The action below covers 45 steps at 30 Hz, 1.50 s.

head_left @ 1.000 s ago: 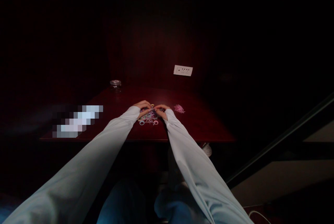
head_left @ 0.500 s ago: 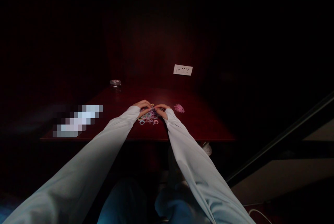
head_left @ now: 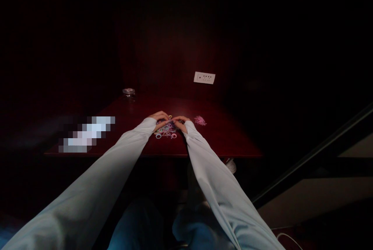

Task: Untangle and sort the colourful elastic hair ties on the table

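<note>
A mixed pile of pastel hair ties [head_left: 164, 129] lies on the dark red table, with ring-shaped ones at its near edge and thin purple-pink bands among them. My left hand [head_left: 160, 118] rests over the pile's left side, fingers bent and pressed together. From the right, my right hand [head_left: 181, 121] reaches in with its fingers curled, their tips close to the left fingertips. What the two hands pinch is too small to make out. A separate little heap of thin pink bands [head_left: 200, 120] sits just right of my right hand.
A clear lidded jar [head_left: 128, 94] stands at the table's back left. At the left edge is a bright, pixelated flat object [head_left: 90, 133]. A white socket panel [head_left: 204, 77] is on the wall behind. The table's front edge [head_left: 116, 155] runs below my forearms.
</note>
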### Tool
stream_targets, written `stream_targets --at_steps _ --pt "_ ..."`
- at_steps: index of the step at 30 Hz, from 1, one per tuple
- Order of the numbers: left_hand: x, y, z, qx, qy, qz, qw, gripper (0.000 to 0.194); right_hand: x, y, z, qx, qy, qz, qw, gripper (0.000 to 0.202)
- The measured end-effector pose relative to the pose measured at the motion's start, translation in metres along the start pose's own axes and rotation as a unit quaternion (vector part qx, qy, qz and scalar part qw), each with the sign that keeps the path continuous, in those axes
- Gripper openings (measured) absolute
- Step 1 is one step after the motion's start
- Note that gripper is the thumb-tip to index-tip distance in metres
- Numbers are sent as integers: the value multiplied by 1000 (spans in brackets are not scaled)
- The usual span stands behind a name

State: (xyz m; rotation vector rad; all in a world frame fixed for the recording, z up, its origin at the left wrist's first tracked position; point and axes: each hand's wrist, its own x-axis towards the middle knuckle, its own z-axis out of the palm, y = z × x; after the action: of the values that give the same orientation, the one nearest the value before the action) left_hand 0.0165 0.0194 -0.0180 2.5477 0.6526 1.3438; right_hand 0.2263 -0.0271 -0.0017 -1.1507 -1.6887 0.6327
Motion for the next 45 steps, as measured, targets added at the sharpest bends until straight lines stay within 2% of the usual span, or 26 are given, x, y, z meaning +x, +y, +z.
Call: stream_targets --at_steps 13,18,31,41,45 --pt "-1 -1 1 -9 6 6 1000 40 0 3 1 0 1 -4 1000 14" --pt "-1 5 -2 -7 -21 -2 1000 35 2 5 1 11 -2 -22 1000 13" --pt "0 -5 2 -3 -3 -11 1000 42 2 5 1 -4 -1 -17 1000 14" --pt "-1 2 -1 -4 -17 -9 1000 33 3 6 1 0 -4 -17 1000 13" --pt "-1 -2 1 -2 -6 -2 1000 38 3 8 0 7 -8 -19 1000 14"
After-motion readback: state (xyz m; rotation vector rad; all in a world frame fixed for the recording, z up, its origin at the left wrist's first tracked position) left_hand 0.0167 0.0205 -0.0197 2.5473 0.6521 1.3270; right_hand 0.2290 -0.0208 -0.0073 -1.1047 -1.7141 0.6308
